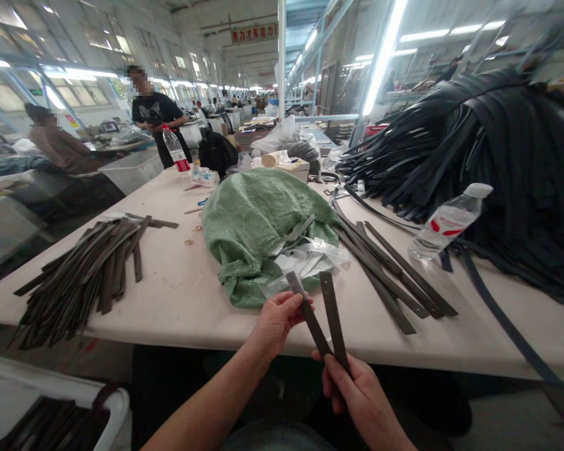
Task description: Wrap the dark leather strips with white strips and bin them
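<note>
Two dark brown flat strips cross near their lower ends in front of me: a left strip (316, 327) and a right strip (333, 313) with a small hole near its top. My left hand (278, 318) pinches the left strip near its upper end, thumb on top. Lower down, my right hand (355, 387) is closed around both strips where they meet. Just beyond them sits a green woven sack (254, 219), with white and clear plastic scraps (305, 258) at its front edge. Several similar strips (390, 269) lie to the right of the sack.
A pile of dark strips (82, 269) covers the table's left side. At right stand a tilted water bottle (449, 222) and a large heap of black straps (507, 150). A white bin (115, 413) is at lower left. Another person (157, 113) stands behind the table.
</note>
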A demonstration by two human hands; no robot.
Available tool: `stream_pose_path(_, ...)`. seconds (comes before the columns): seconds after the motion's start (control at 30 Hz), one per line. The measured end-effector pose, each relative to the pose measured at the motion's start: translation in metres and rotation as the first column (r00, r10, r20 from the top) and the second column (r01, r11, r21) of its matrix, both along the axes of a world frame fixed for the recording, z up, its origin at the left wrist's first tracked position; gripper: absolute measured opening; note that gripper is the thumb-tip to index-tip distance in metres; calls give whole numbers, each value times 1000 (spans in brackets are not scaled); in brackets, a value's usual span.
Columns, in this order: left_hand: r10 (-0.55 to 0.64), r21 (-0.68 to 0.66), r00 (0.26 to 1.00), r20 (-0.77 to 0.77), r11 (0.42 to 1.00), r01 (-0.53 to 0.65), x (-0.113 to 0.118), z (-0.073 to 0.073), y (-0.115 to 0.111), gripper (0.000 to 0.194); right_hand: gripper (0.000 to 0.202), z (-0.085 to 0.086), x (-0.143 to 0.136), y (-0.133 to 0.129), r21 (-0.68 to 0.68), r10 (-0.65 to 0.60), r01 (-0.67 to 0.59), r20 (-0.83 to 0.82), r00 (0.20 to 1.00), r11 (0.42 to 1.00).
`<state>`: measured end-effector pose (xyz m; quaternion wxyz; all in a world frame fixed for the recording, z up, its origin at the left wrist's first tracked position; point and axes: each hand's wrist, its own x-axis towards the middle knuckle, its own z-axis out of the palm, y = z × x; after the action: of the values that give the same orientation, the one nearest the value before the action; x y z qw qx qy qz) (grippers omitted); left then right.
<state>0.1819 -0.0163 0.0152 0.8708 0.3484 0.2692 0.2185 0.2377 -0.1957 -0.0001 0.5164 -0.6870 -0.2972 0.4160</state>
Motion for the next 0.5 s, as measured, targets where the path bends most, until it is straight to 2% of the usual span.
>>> stream_pose_path(0.07,67,41,998,23,997,-68,-4,9,5,34,53,4,0,6,32,32,-31,-36,999,999)
stream_pose_path(0.13,74,94,997,31,993,-77,-9,16,4,34,53,8,0,13,38,47,-46,-23,999,998)
stream_pose_path(0.2,-19,166,1000,0,986,19,-16,19,-4,32,53,14,1,20,51,26,-27,25,999,998)
stream_pose_path(0.27,-164,222,986,-41,960,169,-22,20,-13,28,52,20,2,28,87,-3,-5,86,996,996)
stream_pose_path(0.33,-221,244,975,-29,944,222,-26,22,-14,27,52,23,0,34,121,-13,-3,128,992,993)
stream_pose_path(0.37,-187,242,982,5,953,180,-27,25,-10,28,52,23,-1,37,125,-10,-7,137,991,992)
stream_pose_path(0.43,-23,239,996,83,971,2,-28,32,2,34,53,20,-7,40,112,-2,-14,141,990,994)
stream_pose_path(0.5,126,250,985,115,956,-152,-27,37,11,35,57,13,-11,44,94,-7,-7,146,989,996)
